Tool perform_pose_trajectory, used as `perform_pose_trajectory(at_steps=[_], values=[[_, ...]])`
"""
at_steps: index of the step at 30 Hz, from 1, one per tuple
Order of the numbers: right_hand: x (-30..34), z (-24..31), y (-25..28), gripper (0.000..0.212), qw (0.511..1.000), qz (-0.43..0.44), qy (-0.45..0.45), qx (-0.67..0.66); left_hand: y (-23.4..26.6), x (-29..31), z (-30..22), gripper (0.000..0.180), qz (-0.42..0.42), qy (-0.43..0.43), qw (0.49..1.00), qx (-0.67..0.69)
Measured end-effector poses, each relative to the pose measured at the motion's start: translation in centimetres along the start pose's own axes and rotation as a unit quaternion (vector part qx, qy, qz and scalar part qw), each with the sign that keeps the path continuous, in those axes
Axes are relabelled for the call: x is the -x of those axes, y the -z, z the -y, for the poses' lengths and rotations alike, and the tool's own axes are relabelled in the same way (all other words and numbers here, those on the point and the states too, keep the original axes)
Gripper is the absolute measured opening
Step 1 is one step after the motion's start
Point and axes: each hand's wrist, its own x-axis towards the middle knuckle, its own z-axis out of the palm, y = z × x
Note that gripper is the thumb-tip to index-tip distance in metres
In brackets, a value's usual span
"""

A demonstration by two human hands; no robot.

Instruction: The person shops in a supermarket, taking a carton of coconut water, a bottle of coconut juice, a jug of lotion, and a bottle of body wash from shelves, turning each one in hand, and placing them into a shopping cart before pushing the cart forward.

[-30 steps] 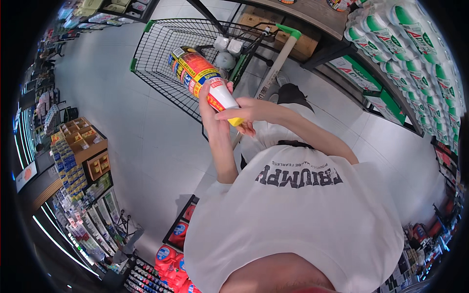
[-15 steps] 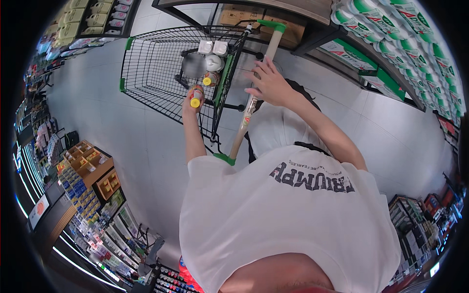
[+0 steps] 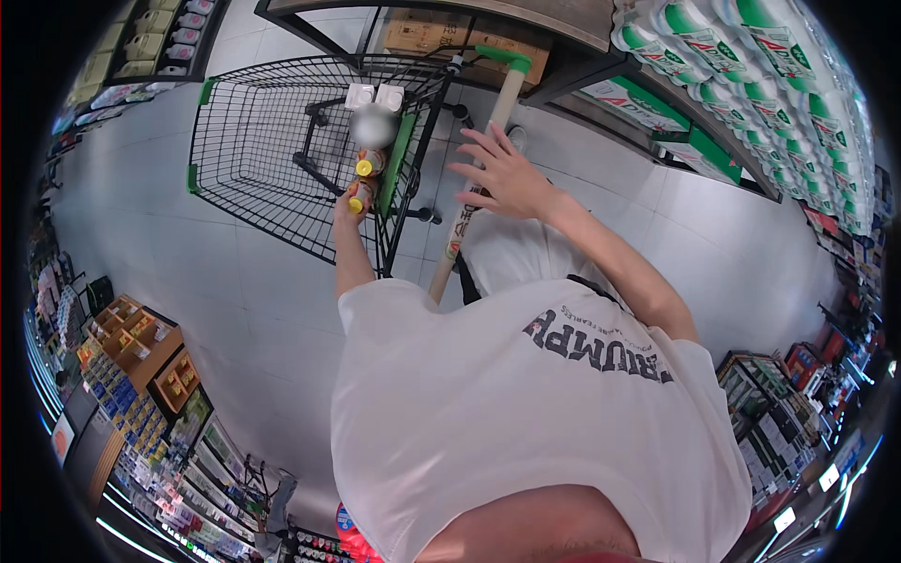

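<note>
My left hand (image 3: 347, 214) is closed around a yellow-capped bottle (image 3: 360, 198), inside the black wire shopping cart (image 3: 253, 155) near its handle end. Right beside it stands a second yellow-capped bottle (image 3: 370, 163). Farther along are a blurred round white item (image 3: 374, 125) and two white square-topped containers (image 3: 374, 97). Over the cart's pale handle bar (image 3: 460, 223) hovers my right hand (image 3: 510, 178), its fingers spread and nothing in it. Whether it touches the bar I cannot tell.
Shrink-wrapped green and white bottles (image 3: 741, 66) fill the shelf at the right. A dark-framed shelf (image 3: 554, 23) with cardboard boxes (image 3: 427, 33) stands beyond the handle's far end. Left of me is a wooden display unit (image 3: 141, 338) on the grey tiled floor (image 3: 263, 375).
My left hand has brought the held bottle closer in line with the other yellow-capped bottle. The cart has shifted left in view. My right hand stays open over the handle.
</note>
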Motion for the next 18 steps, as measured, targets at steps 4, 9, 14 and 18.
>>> perform_pose_trajectory(at_steps=[4,9,14,18], values=[[-0.4,0.4,1.1,0.062,0.997,0.005,0.051,-0.065,2.8,-0.4,-0.9,0.034,-0.077,-0.041,0.996,0.015],[-0.7,-0.6,1.4,0.064,0.995,0.016,0.064,-0.077,0.9,0.2,-0.1,0.038,-0.07,-0.066,0.995,0.007],[-1.7,-1.4,0.8,0.066,0.994,0.008,0.074,-0.079,-1.4,5.4,3.0,0.056,-0.069,-0.144,0.987,0.019],[-3.5,-1.0,0.4,0.069,0.993,-0.006,0.091,-0.07,-1.3,10.3,2.5,0.068,-0.171,-0.204,0.96,-0.09]])
